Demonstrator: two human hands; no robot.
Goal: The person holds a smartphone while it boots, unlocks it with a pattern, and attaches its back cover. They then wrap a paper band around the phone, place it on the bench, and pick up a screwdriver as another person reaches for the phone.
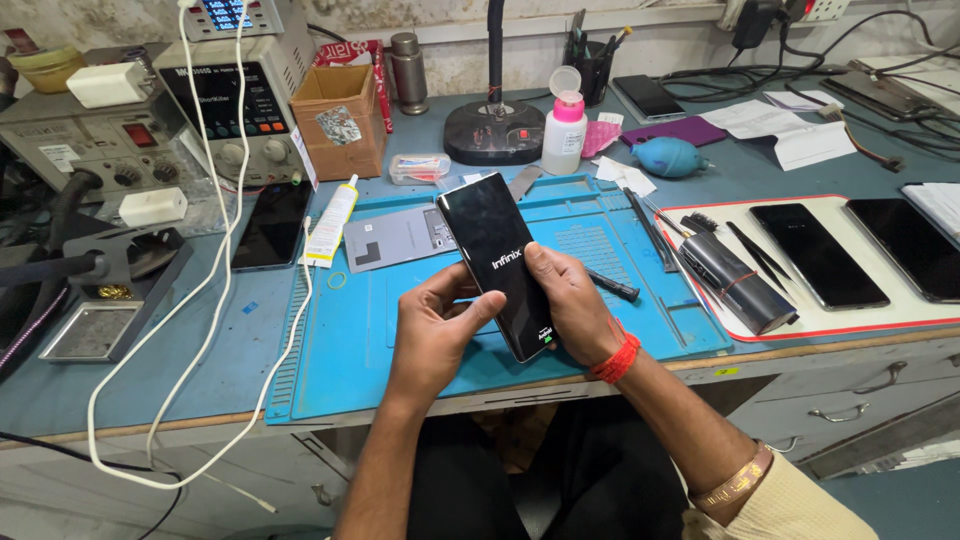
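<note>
Both hands point(500, 320) around black phone point(495, 260)

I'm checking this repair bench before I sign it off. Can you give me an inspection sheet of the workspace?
Surface: blue mat on a grey-blue bench.
Job's things: black phone, screen lit, held tilted above the mat.
Clutter: glue tube, grey panel, spare phone, cardboard box, white bottle, blue blower, tweezers, more phones on a white tray.
Grippers: left hand and right hand both grip the phone.
Cables: white cable loops over the bench edge; black cables at the back.
Surroundings: power supply, lamp base, drawers.
</note>
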